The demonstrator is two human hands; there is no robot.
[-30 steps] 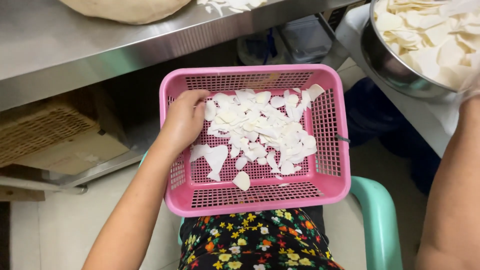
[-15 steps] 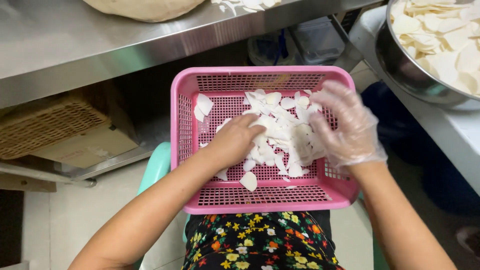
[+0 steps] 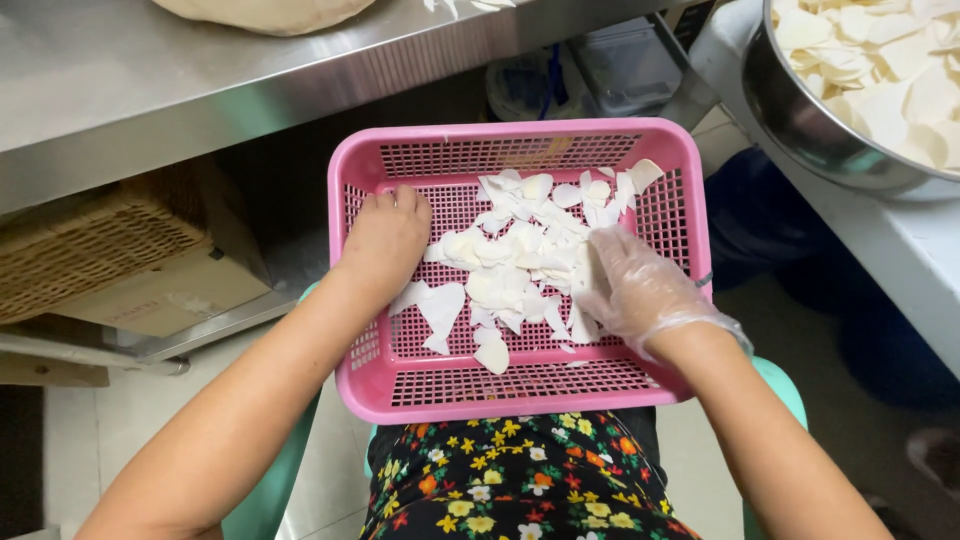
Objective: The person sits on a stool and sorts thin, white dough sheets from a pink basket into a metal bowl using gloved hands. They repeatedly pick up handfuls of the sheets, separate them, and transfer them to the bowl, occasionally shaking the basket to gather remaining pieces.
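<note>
A pink plastic mesh basket (image 3: pixel 520 385), rectangular, rests on the person's lap above a dark flowered garment (image 3: pixel 520 480). Thin white irregular slices (image 3: pixel 520 260) lie heaped across its middle and far right corner. The bare left hand (image 3: pixel 385 240) lies flat and open on the basket floor at the left, just beside the slices. The right hand (image 3: pixel 640 290), in a clear plastic glove, rests spread open on the pile's right edge, gripping nothing. A steel bowl (image 3: pixel 800 120) of similar slices stands on the white surface (image 3: pixel 900 260) at the right.
</note>
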